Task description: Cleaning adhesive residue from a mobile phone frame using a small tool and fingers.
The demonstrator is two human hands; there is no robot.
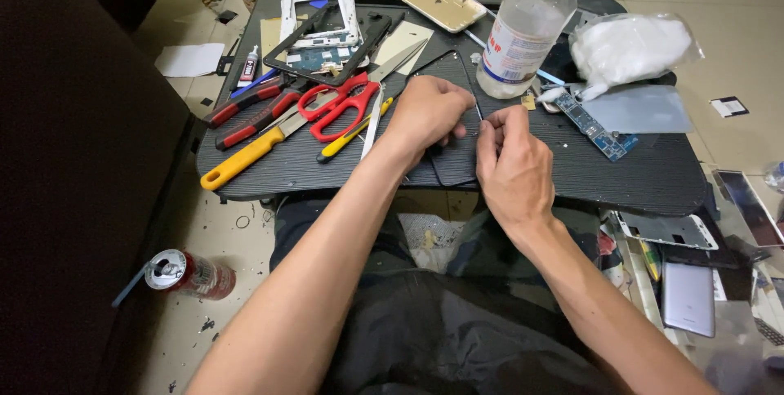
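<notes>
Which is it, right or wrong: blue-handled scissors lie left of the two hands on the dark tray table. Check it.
Wrong in one respect. The head view shows the scissors have red handles, not blue. They do lie left of the left hand and right hand on the dark tray table.

Clear bottle [523, 31] with white, red and blue label, plastic bag [633, 48] of white wadding beside it

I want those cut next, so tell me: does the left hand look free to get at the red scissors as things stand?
Probably not right away. The red scissors lie uncovered just beside the left hand, so the path is open, but that hand is closed on a thin tool over the black frame.
</notes>
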